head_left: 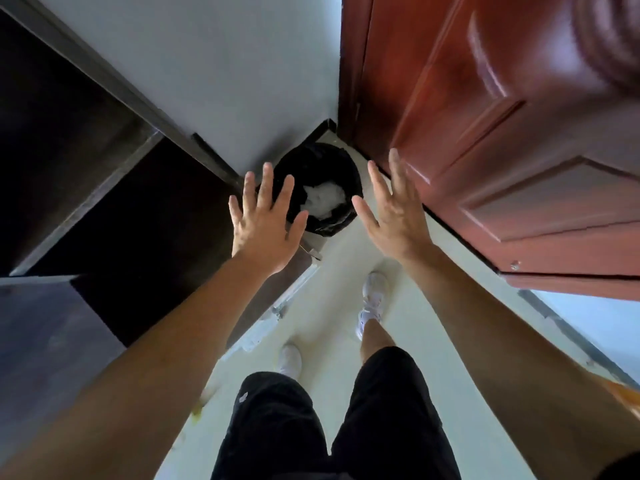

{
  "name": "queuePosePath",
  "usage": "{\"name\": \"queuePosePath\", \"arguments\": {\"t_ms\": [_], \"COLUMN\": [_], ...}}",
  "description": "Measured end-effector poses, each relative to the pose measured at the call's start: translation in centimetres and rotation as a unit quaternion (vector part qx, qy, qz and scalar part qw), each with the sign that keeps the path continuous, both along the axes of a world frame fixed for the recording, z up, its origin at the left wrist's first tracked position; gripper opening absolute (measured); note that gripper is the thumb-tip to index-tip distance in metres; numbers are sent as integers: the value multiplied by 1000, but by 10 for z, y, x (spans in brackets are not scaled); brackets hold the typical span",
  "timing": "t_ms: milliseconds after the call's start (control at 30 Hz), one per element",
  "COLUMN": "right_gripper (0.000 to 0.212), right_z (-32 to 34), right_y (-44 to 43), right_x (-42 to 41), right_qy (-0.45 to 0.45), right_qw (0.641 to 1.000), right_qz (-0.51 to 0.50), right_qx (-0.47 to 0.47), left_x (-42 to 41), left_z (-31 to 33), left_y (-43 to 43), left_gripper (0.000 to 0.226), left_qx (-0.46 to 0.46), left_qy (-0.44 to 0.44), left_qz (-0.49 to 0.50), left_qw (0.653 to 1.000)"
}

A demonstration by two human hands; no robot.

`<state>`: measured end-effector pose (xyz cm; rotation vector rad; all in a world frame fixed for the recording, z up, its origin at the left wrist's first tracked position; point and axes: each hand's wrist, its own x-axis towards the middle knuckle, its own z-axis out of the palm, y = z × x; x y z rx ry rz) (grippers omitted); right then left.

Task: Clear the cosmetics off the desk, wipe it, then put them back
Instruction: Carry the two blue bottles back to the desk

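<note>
Black-lined bin [329, 157] at the floor's far corner, between dark furniture [121, 202] and a red-brown door [502, 150]; a white wad [323, 199] lies inside. Left hand [265, 230] and right hand [394, 216] hover over the bin, fingers spread wide, holding nothing. No cosmetics are in view, and whether the dark furniture is the desk cannot be told. The wad is probably a spent wipe, so wiping seems done; whether the cosmetics are back is not shown.
</note>
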<state>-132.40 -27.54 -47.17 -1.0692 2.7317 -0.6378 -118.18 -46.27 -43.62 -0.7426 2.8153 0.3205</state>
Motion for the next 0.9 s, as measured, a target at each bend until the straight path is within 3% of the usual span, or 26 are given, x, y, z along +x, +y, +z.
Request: {"name": "queuePosePath", "arguments": {"t_ms": [267, 567, 733, 900], "right_gripper": [64, 66, 67, 73], "right_z": [136, 297, 311, 293], "right_y": [88, 313, 465, 622], "right_x": [121, 183, 239, 314], "right_qy": [91, 228, 242, 193], "right_qw": [979, 904, 863, 837], "right_qz": [-172, -357, -442, -512], "right_qx": [-58, -48, -45, -19], "left_x": [34, 21, 40, 79], "left_z": [140, 297, 314, 284], "left_y": [46, 270, 423, 591], "left_gripper": [65, 65, 63, 65], "left_qx": [-65, -9, -1, 33], "left_qy": [149, 328, 362, 303], "left_qz": [-189, -354, -431, -460], "left_qw": [968, 876, 827, 834]}}
